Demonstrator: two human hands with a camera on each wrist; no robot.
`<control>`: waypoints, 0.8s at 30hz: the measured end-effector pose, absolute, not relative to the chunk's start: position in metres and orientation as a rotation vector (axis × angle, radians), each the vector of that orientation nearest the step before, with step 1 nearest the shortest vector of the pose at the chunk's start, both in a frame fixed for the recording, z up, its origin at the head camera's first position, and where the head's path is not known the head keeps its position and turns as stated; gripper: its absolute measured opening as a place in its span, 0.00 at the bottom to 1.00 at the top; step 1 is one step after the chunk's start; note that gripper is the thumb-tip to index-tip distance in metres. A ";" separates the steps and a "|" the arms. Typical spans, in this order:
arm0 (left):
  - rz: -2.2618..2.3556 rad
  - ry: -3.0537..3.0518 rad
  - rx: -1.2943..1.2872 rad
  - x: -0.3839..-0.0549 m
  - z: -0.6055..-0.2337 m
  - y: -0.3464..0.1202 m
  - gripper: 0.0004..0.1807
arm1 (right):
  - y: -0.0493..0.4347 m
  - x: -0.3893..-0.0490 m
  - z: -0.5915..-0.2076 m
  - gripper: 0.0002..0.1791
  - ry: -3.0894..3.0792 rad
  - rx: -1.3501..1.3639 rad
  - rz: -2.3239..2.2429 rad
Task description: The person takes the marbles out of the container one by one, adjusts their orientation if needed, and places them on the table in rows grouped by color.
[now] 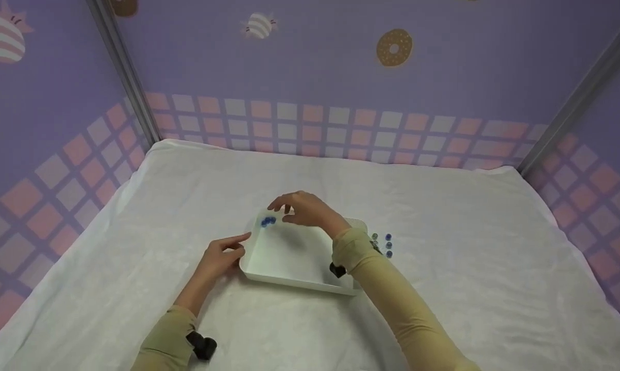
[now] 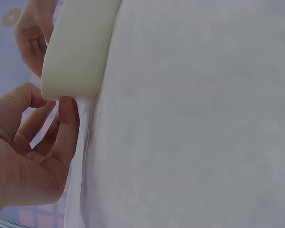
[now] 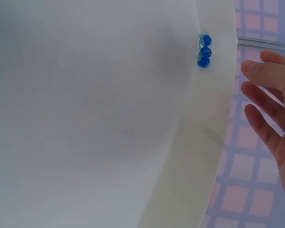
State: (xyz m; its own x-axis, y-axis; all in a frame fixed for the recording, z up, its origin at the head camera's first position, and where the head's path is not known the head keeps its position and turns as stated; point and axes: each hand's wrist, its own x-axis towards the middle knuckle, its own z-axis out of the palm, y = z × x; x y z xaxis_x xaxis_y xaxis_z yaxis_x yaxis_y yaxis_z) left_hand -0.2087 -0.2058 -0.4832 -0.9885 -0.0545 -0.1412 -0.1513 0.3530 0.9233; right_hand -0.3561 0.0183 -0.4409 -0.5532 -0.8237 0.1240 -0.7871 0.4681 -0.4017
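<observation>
A white rectangular tray [image 1: 299, 282] lies on the cloth. Several blue marbles [image 1: 269, 220] sit together in its far left corner; the right wrist view shows the blue marbles [image 3: 204, 51] in a row against the tray wall [image 3: 194, 142]. Above that corner hovers my right hand [image 1: 305, 208], fingers loosely bent and apart, with nothing between them. My left hand [image 1: 222, 254] is at the tray's left side. Its fingertips [image 2: 66, 102] touch the outside of the tray wall [image 2: 78, 52] from the end, not wrapped around it.
Right of the tray, three blue marbles [image 1: 389, 245] line up on the white cloth [image 1: 469, 268], beside clear greenish marbles [image 1: 374, 237] partly hidden by my right sleeve. Patterned panels [image 1: 320, 62] stand behind and at both sides, with metal posts [image 1: 127, 72] at the corners.
</observation>
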 end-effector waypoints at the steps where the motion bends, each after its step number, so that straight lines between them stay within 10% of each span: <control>1: 1.730 2.510 -0.190 -0.209 -0.483 -0.206 0.25 | 0.016 -0.355 -0.442 0.21 2.632 -1.434 -0.620; 24: 1.750 2.504 -0.174 -0.208 -0.485 -0.208 0.25 | -0.006 -0.342 -0.480 0.22 2.850 -1.298 -0.287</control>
